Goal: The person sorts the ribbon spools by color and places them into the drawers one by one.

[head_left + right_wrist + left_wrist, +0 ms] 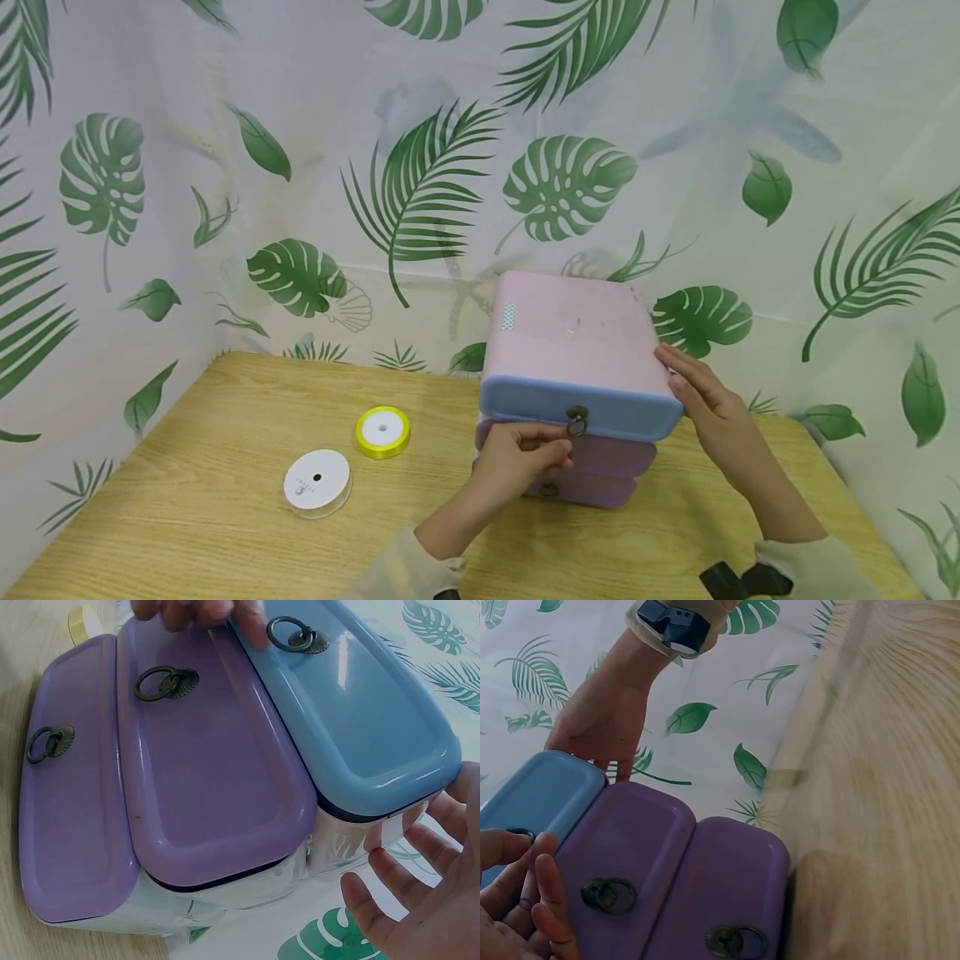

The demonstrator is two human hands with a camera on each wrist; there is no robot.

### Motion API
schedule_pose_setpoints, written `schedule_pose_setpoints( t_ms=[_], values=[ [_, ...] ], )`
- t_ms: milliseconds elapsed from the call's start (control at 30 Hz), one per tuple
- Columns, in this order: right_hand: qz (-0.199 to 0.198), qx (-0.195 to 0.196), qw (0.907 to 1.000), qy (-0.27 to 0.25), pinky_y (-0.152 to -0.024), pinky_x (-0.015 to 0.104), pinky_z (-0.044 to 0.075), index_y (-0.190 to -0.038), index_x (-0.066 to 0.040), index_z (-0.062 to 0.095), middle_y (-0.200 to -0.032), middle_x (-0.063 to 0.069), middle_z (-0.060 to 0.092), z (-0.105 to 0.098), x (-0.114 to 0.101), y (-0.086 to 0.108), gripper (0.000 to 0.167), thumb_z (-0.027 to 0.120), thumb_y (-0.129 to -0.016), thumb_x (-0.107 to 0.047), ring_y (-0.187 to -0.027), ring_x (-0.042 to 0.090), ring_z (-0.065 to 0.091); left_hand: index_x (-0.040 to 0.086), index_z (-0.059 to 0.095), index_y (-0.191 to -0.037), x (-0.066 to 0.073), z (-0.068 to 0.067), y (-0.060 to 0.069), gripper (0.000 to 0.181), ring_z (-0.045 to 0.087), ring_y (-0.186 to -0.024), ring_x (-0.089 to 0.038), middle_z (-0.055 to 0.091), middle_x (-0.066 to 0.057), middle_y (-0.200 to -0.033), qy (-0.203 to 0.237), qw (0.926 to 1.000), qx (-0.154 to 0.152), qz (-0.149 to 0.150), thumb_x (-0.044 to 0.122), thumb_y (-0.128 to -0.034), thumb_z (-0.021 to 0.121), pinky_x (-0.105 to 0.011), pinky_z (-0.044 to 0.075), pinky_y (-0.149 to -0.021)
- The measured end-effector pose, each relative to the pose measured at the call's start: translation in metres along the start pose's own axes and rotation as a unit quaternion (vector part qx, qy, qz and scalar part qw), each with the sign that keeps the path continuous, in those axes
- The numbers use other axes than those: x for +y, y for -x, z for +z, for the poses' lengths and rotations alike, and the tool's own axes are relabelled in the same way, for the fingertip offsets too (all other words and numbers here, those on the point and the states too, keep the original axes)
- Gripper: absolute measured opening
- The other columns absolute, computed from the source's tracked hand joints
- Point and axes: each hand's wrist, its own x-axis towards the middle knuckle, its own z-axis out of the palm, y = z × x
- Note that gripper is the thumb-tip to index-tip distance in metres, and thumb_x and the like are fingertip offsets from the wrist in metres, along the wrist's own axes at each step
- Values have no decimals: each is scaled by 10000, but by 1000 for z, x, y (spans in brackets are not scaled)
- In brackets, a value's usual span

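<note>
A small chest of drawers with a pink top stands on the wooden table. Its upper drawer front is blue, and the two lower fronts are purple. Each front carries a dark metal ring pull. My left hand pinches the ring pull of the blue drawer between thumb and forefinger. The right hand rests against the chest's right side near the top, its fingers extended and spread. That blue front sits slightly forward of the body, with a dark gap behind its edge.
Left of the chest, a yellow ribbon spool and a white spool lie flat on the table. Behind the table hangs a white cloth printed with green leaves.
</note>
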Motion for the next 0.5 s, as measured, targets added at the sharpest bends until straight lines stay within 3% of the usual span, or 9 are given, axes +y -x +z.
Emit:
schedule_pose_setpoints(
  t_ms=[133, 300, 500],
  values=[
    [5, 35, 10000, -1, -871, 14, 388, -1493, -206, 373, -1523, -201, 318, 1, 1, 0, 444, 375, -1054, -273, -1258, -204, 284, -1, 712, -1080, -9, -4, 3, 223, 632, -676, -99, 730, -224, -919, -82, 10000, -13, -24, 124, -904, 657, -243, 531, -655],
    [18, -1, 10000, -5, -867, 17, 392, -1498, -213, 364, -1529, -196, 309, 1, 1, 1, 446, 371, -1055, -273, -1252, -207, 288, -8, 710, -1070, -23, -8, 4, 226, 660, -705, -96, 732, -212, -955, -73, 9998, 39, -204, 128, -895, 666, -309, 568, -703],
    [31, 9, 10000, 21, -868, 14, 388, -1497, -219, 365, -1529, -201, 310, 1, 2, 0, 446, 374, -1055, -273, -1254, -206, 286, -10, 709, -1056, -36, -9, 6, 246, 663, -720, -114, 739, -184, -901, -29, 9994, 203, -264, 139, -861, 708, -278, 556, -690]
  ],
)
